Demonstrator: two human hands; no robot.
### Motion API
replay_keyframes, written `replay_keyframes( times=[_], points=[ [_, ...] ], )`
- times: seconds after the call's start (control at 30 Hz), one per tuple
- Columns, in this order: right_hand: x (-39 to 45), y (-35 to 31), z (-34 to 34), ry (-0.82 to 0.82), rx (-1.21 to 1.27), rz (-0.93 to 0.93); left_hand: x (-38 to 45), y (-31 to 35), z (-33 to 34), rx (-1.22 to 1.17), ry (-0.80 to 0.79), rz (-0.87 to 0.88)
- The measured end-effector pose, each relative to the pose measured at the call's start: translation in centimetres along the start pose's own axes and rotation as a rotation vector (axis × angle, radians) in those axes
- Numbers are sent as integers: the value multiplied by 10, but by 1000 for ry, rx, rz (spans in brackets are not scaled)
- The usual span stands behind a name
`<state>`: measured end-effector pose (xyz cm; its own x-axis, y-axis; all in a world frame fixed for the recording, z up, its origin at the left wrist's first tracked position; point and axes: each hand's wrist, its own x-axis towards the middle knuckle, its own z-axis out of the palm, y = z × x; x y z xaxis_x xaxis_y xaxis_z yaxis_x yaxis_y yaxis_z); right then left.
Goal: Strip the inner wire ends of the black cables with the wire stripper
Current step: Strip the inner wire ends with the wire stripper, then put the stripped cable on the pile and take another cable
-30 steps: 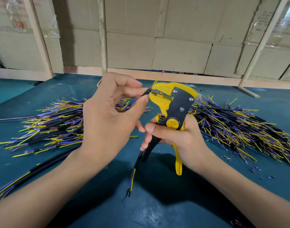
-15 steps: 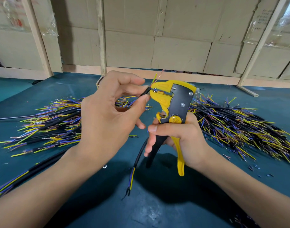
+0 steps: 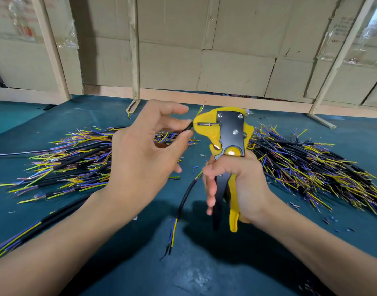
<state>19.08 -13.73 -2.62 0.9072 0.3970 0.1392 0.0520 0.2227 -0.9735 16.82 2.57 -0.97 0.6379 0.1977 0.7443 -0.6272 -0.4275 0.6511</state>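
1. Above the teal mat (image 3: 204, 270), head view: the left hand (image 3: 140, 159) pinched the black cable (image 3: 188, 127) near its top end btw thumb & index, other fingers loosely spread. One inner wire end ran into the head of the yellow wire stripper (image 3: 228, 135); the rest of the cable hung down behind the hand, its lower end w/ yellow & blue cores just over the mat.
2. Same view: the right hand (image 3: 236, 184) was wrapped round the stripper's black & yellow handles, which sat close together, so the squeeze looked under way or just done; can't tell if insulation had come off.
3. Same view: cable piles lay on the mat behind both hands, one left (image 3: 72, 154), one right (image 3: 311, 167), w/ small offcuts scattered near the right arm.
4. Risks, my read: the pinch is close to the tool head, so a slack grip could let the cable slide & strip short; a wire sitting off-centre may get strands nicked; the spare cores beside the head could snag.
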Motion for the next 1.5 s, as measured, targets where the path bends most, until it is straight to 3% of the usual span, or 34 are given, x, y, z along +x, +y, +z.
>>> replay_keyframes(
  times=[0.13,0.3,0.37,0.53,0.67,0.73,0.83,0.9,1.03,1.2,1.33,1.4,1.5],
  points=[
    [7,4,2,-146,225,91,3,-6,-1,154,47,45],
    [12,5,-4,30,455,239,10,-7,-1,369,102,102],
    [14,4,-6,80,501,266,21,3,5,403,84,205],
    [17,8,-6,37,461,224,61,46,83,252,-319,416],
    [16,8,-11,60,499,234,87,47,134,453,-791,425],
    [16,7,-13,85,568,249,93,31,123,410,-924,367],
    [19,6,-17,150,658,224,94,0,80,186,-824,121],
    [21,4,-21,194,687,168,90,-21,47,260,-766,1],
    [27,-6,-37,282,689,30,59,-43,1,618,-1080,-159],
    [31,-8,-54,366,551,21,31,-44,2,714,-1084,-25],
    [31,-3,-51,353,389,113,22,-40,6,726,-876,105],
    [31,-2,-50,357,338,121,15,-32,13,771,-815,53],
    [33,0,-53,388,241,129,14,-30,19,846,-902,-63]
  ],
)
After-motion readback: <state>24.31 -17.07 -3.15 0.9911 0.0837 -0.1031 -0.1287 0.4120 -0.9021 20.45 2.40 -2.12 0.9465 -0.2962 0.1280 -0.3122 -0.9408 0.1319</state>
